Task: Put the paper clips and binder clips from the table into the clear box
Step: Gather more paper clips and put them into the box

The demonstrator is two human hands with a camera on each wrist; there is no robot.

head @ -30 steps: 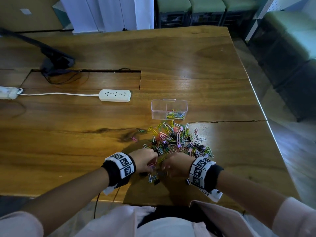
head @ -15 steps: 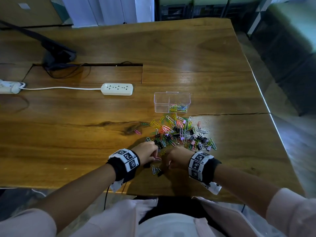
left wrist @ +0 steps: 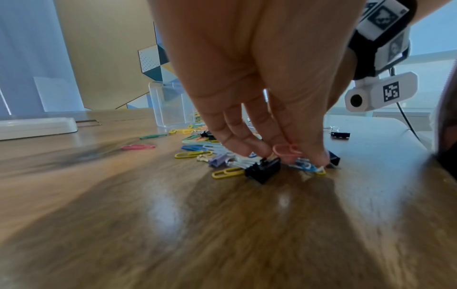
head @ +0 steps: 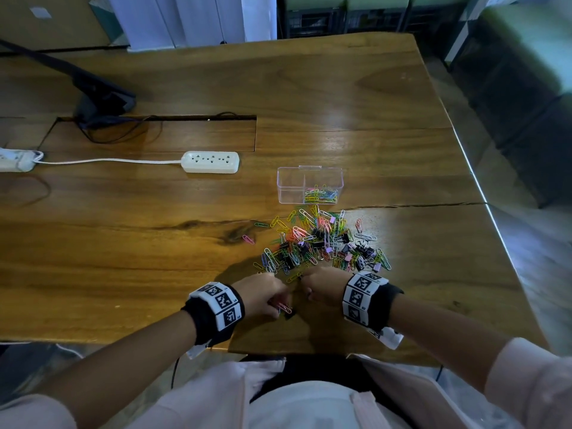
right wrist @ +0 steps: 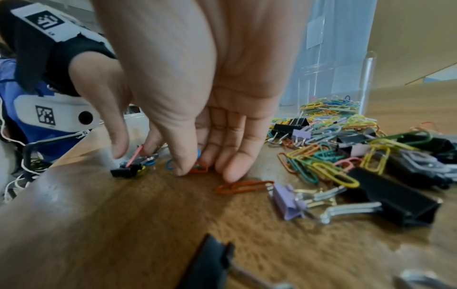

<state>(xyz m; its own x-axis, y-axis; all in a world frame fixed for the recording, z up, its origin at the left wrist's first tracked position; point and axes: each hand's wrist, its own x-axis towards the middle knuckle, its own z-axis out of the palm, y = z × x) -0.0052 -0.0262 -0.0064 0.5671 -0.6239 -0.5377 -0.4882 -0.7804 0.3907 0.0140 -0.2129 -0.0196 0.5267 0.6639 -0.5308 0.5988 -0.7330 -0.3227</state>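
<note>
A pile of coloured paper clips and binder clips (head: 322, 243) lies just in front of the clear box (head: 309, 184), which holds some paper clips in its right half. Both hands work side by side at the pile's near edge. My left hand (head: 272, 300) points fingers down at the table and pinches a pink paper clip (left wrist: 284, 151) among a few others, with a black binder clip (left wrist: 263, 169) right beside its fingertips. My right hand (right wrist: 197, 170) pinches an orange paper clip (right wrist: 199, 168) against the wood, a blue one by its thumb.
A white power strip (head: 210, 161) lies left of the box, its cable running to the left. A black stand (head: 102, 100) and cables sit by the table's cable slot. The table's near edge (head: 278, 351) is close behind the wrists. An orange clip (right wrist: 245, 186) and a lilac binder clip (right wrist: 288, 201) lie loose.
Both hands have stayed at the near edge of the pile. Their fingers have gathered the few loose clips that lay between them, and the left hand has a pink clip.
</note>
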